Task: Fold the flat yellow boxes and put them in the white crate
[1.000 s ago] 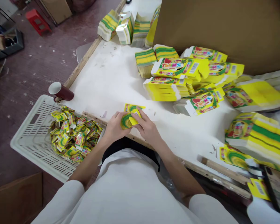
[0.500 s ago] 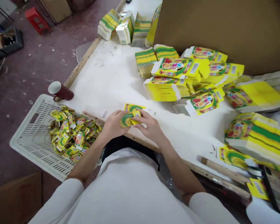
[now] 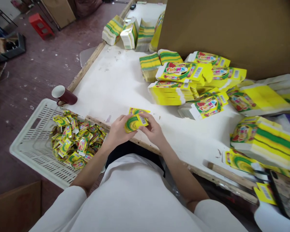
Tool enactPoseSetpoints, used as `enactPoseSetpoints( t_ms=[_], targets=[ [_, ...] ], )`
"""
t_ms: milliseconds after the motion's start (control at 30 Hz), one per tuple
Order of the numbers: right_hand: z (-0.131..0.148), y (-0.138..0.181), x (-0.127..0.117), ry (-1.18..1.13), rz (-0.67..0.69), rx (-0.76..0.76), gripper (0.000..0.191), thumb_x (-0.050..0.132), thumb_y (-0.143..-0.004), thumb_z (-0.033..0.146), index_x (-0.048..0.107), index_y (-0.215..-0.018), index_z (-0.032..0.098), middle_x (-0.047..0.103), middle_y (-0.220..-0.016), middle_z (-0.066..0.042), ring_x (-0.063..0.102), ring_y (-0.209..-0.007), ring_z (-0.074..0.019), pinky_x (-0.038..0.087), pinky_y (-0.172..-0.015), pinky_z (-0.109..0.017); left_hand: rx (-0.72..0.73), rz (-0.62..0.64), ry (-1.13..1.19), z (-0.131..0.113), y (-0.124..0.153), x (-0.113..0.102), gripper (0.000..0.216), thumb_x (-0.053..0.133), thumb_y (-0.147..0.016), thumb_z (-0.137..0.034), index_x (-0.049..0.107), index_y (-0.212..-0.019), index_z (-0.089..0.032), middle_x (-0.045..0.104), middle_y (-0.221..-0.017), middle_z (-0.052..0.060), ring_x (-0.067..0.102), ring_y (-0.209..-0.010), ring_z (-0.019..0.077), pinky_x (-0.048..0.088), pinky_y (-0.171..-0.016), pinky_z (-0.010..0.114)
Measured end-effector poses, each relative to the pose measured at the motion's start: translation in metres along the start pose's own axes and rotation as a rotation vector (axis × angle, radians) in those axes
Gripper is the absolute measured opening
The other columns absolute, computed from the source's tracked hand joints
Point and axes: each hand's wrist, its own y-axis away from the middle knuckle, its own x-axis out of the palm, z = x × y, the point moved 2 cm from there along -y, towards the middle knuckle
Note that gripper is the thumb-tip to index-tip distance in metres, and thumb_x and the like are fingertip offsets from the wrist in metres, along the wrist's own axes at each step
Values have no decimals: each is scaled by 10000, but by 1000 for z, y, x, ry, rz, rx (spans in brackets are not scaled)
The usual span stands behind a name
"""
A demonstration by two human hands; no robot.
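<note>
Plain white top (image 3: 135, 193), short sleeves (image 3: 65, 203) ending near elbows; dark garment (image 3: 125, 150) at lap.

held ctn (image 3: 134, 123): ylw w/ grn arcs | mug (image 3: 69, 97): maroon, wht inside | stool (image 3: 37, 20): red | tbl (image 3: 116, 85): wht

left hand (image 3: 118, 132) and right hand (image 3: 154, 131) near each other, both gripping; left arm (image 3: 93, 167) bent, slants far-right; right arm (image 3: 180, 172) bent, slants far-left.

Appears as a small yellow carton (image 3: 131, 125) with curved green bands and a barcode (image 3: 142, 120) toward the right end. Slants slightly between the left hand (image 3: 118, 131) and right hand (image 3: 154, 129), grasped at both ends, near the white table's (image 3: 99, 82) front edge.
</note>
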Motion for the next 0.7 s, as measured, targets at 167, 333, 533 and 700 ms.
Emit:
enactPoseSetpoints(
  t_ms=[167,333,533,700],
  targets=[
    [-11,2,11,56,19,40,643,621,-909,436,386,-1470,229,509,-1467,-172,618,-1205,-259,557,-960,-410,-54,14,-99,18,12,-17,540,746,-746,-268,566,-1251,-209,676,-1097,73,664,-1015,262,541,-891,384],
    [-28,-3,-20,602,-156,75,563,676,-870,318,497,-1387,188,668,-1213,-159,617,-1085,-319,494,-983,-530,-443,-260,-495,88,52,-97,808,818,-675,-428,487,-1350,-130,603,-1280,214,548,-1209,454,409,-1025,637],
    [-37,-9,-25,822,-77,107,361,621,-813,123,591,-1171,153,671,-1062,-156,596,-996,-333,498,-915,-518,-507,-427,-179,103,66,-86,677,746,-762,-477,517,-1311,-153,602,-1307,169,542,-1270,359,403,-1095,545],
    [-12,2,-14,535,-183,108,488,686,-761,164,511,-1215,201,618,-999,-80,601,-910,-266,529,-858,-461,-385,-362,768,52,32,16,774,823,-687,-489,472,-1339,-263,630,-1259,114,608,-1199,263,508,-986,407]
  ],
)
